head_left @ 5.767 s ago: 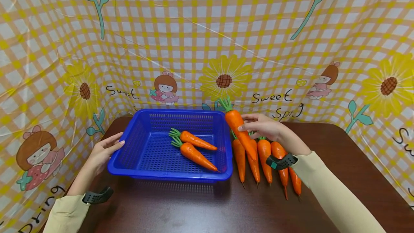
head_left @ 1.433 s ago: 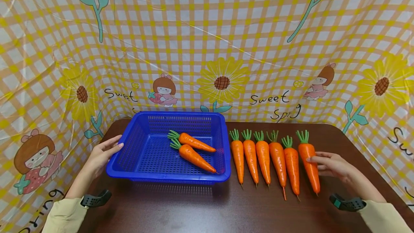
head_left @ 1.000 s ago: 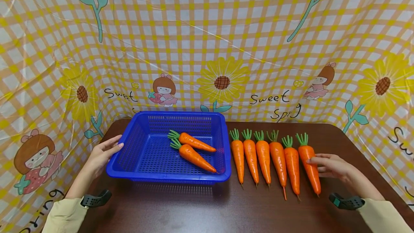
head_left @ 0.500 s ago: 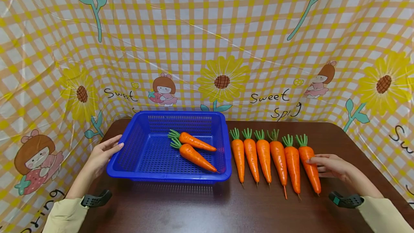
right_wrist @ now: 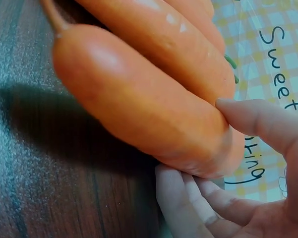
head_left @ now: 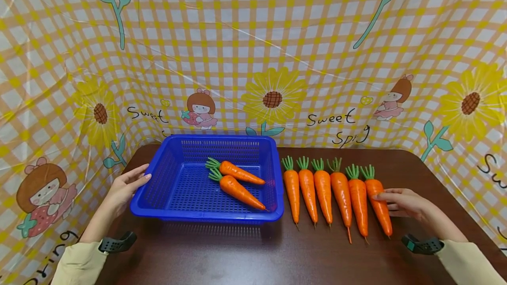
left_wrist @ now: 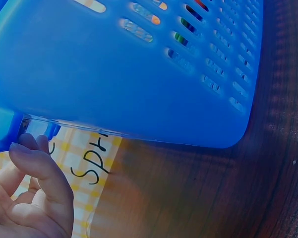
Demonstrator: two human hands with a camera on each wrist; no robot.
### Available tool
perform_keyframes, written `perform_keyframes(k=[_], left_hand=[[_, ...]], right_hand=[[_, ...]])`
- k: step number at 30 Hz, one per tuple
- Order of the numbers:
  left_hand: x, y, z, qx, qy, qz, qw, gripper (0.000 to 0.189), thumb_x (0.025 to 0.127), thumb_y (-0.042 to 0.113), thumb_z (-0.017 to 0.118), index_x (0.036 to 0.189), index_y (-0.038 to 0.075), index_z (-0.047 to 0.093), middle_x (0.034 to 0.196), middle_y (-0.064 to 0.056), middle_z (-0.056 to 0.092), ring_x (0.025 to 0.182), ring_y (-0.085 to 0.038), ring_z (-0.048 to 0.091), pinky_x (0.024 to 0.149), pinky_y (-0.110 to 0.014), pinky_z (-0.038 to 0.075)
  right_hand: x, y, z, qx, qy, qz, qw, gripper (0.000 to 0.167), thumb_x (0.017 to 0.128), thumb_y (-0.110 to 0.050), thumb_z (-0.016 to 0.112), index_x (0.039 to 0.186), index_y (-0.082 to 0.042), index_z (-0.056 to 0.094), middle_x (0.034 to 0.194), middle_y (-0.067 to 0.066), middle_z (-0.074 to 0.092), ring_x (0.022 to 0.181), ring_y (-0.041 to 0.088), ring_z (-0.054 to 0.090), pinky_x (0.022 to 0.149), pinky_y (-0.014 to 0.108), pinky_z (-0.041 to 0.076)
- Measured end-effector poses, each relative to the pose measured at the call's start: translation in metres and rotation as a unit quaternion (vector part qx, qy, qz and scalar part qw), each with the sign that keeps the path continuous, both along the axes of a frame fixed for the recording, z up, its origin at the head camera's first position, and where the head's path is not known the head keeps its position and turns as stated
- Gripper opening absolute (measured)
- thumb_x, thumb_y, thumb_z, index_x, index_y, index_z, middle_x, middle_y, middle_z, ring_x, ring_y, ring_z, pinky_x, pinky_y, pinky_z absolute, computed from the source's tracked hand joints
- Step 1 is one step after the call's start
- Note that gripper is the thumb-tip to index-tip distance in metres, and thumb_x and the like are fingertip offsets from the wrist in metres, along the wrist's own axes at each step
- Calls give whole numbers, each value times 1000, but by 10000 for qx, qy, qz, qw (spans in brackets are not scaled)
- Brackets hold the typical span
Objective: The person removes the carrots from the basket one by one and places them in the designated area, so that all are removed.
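Observation:
My left hand [head_left: 123, 190] grips the left rim of a blue plastic basket [head_left: 214, 215], thumb and fingertips at its edge; the left wrist view shows the basket's slotted outer wall [left_wrist: 119, 89] beside that hand. Two carrots with green tops, a rear carrot [head_left: 241, 172] and a front carrot [head_left: 239, 191], lie slanted inside. At the right end of a row on the table, my right hand [head_left: 409, 206] holds a carrot [head_left: 376, 188] between thumb and fingers. In the right wrist view the thumb is on the upper side of this carrot [right_wrist: 144, 99], with fingers under its far side.
Several more carrots lie side by side between basket and right hand, tops away from me; the nearest neighbouring carrot [head_left: 358, 206] almost meets the held one. The dark wooden table [head_left: 301, 258] ends at a checked, flower-printed cloth [head_left: 222, 56] behind and at both sides.
Earlier my right hand held a carrot raised near the basket's right rim; now the carrot it holds is at the row's right end, having edged slightly left and nearer. My left hand stays at the basket.

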State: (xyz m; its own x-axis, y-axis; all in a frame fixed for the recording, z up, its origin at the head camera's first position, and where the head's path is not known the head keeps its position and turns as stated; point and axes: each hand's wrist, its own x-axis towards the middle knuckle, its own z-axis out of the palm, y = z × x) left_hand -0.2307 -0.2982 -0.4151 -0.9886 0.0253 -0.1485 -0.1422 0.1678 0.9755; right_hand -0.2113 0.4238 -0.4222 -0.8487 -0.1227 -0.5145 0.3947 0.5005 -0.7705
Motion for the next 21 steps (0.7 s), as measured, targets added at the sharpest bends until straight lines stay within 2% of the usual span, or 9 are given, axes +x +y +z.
perform_keyframes(k=[8,11,16,21], left_hand=[[1,-1,-1,45,-88,25,9999,64,95,28,61,149,6,34,93,21,58,80,-1,63,71,-23,56],[0,-1,-1,55,-51,-2,10000,64,95,28,61,148,5,34,94,20,58,81,-1,63,71,-23,56],[-1,-1,-1,117,-37,-35,9999,63,95,26,60,149,5,34,93,20,59,81,-1,63,71,-23,56],[-1,-2,-1,99,-61,-32,9999,64,96,26,60,149,5,33,93,20,58,81,0,62,71,-23,56]], right_hand=[[-1,-2,-2,-58,-21,2,10000,87,94,-33,59,135,28,13,99,-6,64,90,5,64,85,35,57],[-1,-4,-1,55,39,-108,9999,86,94,-33,61,137,26,16,102,-2,64,91,6,64,85,35,56],[0,-4,0,167,59,36,9998,88,95,-35,59,138,26,12,112,6,63,96,10,64,88,38,55],[1,-2,-2,121,45,51,9999,88,96,-35,57,138,25,9,115,10,61,98,12,64,88,37,55]])
